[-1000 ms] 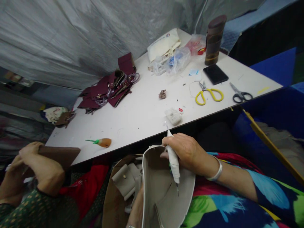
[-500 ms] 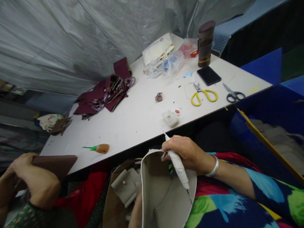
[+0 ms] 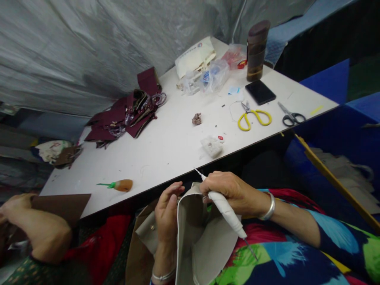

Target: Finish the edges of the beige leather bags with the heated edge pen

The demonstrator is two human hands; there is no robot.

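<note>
My right hand [image 3: 227, 190] is closed around a white-wrapped tool [image 3: 227, 213] with a thin metal point at each end. One point aims at the table edge and the other down at my clothing. Under that hand stands a beige bag [image 3: 187, 225] with white edging, its mouth facing me; some fingers are at its upper rim, and I cannot tell whether they grip it. My left hand [image 3: 168, 211] is upright along the bag's left outer side, fingers stretched out and thumb apart. Left of it lies a beige flap piece with a snap [image 3: 148, 231], partly hidden.
On the white table [image 3: 166, 154] lie yellow-handled scissors [image 3: 247, 118], black-handled scissors [image 3: 292, 116], a phone [image 3: 260, 92], a bottle [image 3: 257, 51], a glue bottle [image 3: 122, 185] and maroon bags [image 3: 118, 116]. At left a co-worker's arm [image 3: 44, 225] holds a brown panel [image 3: 65, 206].
My left hand has come up into view beside the bag. The tool has shifted slightly left at its upper tip, and its lower point has swung out past the bag. The view has moved slightly.
</note>
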